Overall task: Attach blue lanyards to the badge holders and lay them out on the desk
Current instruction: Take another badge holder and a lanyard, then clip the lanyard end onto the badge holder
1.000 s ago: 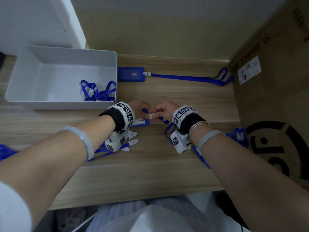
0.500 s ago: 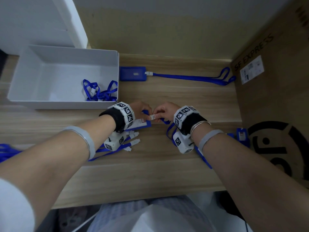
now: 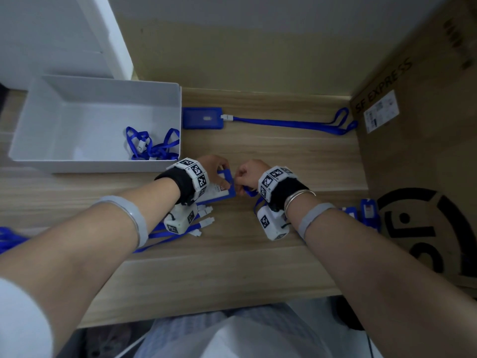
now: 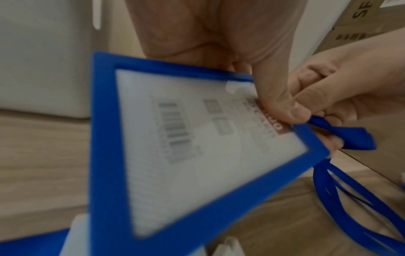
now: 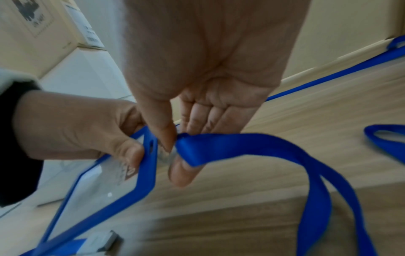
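The badge holder (image 4: pixel 197 155) is held above the middle of the wooden desk (image 3: pixel 232 275), tilted, with its slotted short edge toward the right. The left hand (image 3: pixel 214 169) pinches it near that edge, thumb (image 4: pixel 282 104) on the clear window. The right hand (image 5: pixel 197 86) pinches the end of a blue lanyard (image 5: pixel 252 147) between thumb and forefinger, just beside the slot; its strap hangs down to the desk.

Behind the hands lies a finished badge with lanyard (image 3: pixel 284 122), stretched along the back wall. A white tray (image 3: pixel 33 125) at the left holds one tangled lanyard (image 3: pixel 152 146). A cardboard box (image 3: pixel 426 151) closes the right side, with spare holders (image 3: pixel 369 213) at its foot. Loose lanyards (image 3: pixel 201 226) lie under the left wrist. The near edge of the desk is bare wood.
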The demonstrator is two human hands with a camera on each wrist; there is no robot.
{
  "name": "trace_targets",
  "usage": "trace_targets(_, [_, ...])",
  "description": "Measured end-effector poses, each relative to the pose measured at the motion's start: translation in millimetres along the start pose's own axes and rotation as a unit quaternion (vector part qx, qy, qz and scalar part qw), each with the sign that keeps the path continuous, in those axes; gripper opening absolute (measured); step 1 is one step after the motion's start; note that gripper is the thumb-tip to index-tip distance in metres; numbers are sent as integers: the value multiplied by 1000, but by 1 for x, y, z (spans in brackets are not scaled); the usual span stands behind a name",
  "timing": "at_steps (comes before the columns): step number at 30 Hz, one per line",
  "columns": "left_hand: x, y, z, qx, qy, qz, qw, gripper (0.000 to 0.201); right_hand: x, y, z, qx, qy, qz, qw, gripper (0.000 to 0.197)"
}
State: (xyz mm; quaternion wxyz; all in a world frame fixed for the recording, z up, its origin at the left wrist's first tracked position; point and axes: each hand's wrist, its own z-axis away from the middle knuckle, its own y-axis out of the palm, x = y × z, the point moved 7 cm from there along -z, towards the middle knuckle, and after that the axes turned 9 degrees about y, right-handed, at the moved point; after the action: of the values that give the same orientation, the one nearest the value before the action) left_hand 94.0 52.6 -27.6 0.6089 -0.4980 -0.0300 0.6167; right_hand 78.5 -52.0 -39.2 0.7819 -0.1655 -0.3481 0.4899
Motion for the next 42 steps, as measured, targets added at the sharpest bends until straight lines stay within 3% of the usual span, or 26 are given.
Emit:
trace_targets(2, [1,0,1,-1,-7,0,1000,42,0,-2,-1,-22,28,14,999,20])
trace_targets(4, [4,-2,4,-4,-20,-8,1000,46,-1,-12,-2,-50,57,-97,992,22])
trace_targets(7, [12,-2,7,7,-47,-18,999,56,7,-38,4,-75,38,-356,931,17])
trace_targets(10, [16,-1,10,24,-66,-16,997,63,18,-65,13,-90,-3,-464,881,19])
trace_targets(12, [17,1,11,36,-76,-16,996,66,15,-73,17,-108,22,-418,902,19])
trace_targets(14, [16,2,12,44,-80,-16,996,68,-2,-67,17,-116,89,-244,959,25])
trace_targets(16, [17,3,12,48,-83,-19,995,68,-34,-45,9,-55,150,-36,986,30])
trace_targets(19, [19,7,13,54,-89,-28,994,68,-85,-14,-14,-1,192,216,957,18])
trace_targets(22, [21,9,15,53,-94,-33,994,64,-80,-3,29,23,214,318,923,30])
trace_targets(24, [23,11,16,58,-94,-29,993,64,-90,-1,37,23,253,324,911,44])
trace_targets(26, [25,12,16,65,-93,-22,993,64,-98,2,32,22,280,286,916,37])
trace_targets(28, [28,15,15,65,-94,-23,993,64,-96,5,22,3,283,260,923,31])
trace_targets(32, [29,18,12,63,-86,-26,994,61,-92,13,0,-34,267,240,933,51])
trace_targets(35, [29,18,13,56,-80,-25,995,59,-83,18,-9,-40,265,163,950,28])
trace_targets(36, [30,17,15,56,-80,-25,995,60,-77,16,-8,-55,260,143,953,23])
trace_targets(40, [39,17,21,68,-72,-17,995,50,-50,3,-3,-121,189,33,974,42])
trace_targets(42, [45,17,26,72,-64,-14,995,39,-33,-7,4,-146,146,-41,978,33])
